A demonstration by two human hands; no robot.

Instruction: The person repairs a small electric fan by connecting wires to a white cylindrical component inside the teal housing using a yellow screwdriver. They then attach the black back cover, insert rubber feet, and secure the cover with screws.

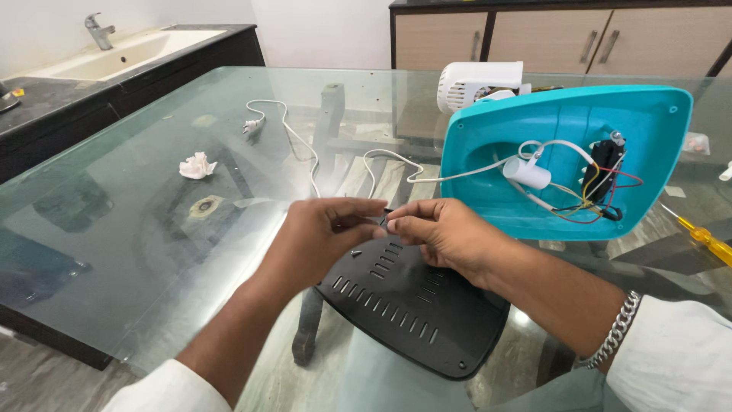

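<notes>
From my remote station I read the scene from the left: a sink (pixel 114 55) sits on the dark counter, and on the glass table (pixel 114 229) lies a crumpled white tissue (pixel 197 165), with a white power cord (pixel 305 149) and its plug trailing toward the centre. My left hand (pixel 316 240) is closed in a pinch, thumb against forefinger, meeting the right hand (pixel 442 233), likewise pinched; between the two sets of fingertips sits a small dark part (pixel 382 220), probably a screw, too small to identify firmly. It is held above the black vented cover plate (pixel 404 305), which rests on the table edge nearest me with one loose screw (pixel 356 252) lying on it. In my judgement the grip should stay light and directly over the plate, so a dropped part lands there and not on the glass. Further right stands the turquoise housing (pixel 488 133), open, showing a white capacitor (pixel 526 173) and coloured wiring (pixel 602 191), with a white motor casing (pixel 476 84) behind it. A yellow-handled screwdriver (pixel 705 240) lies at far right.
</notes>
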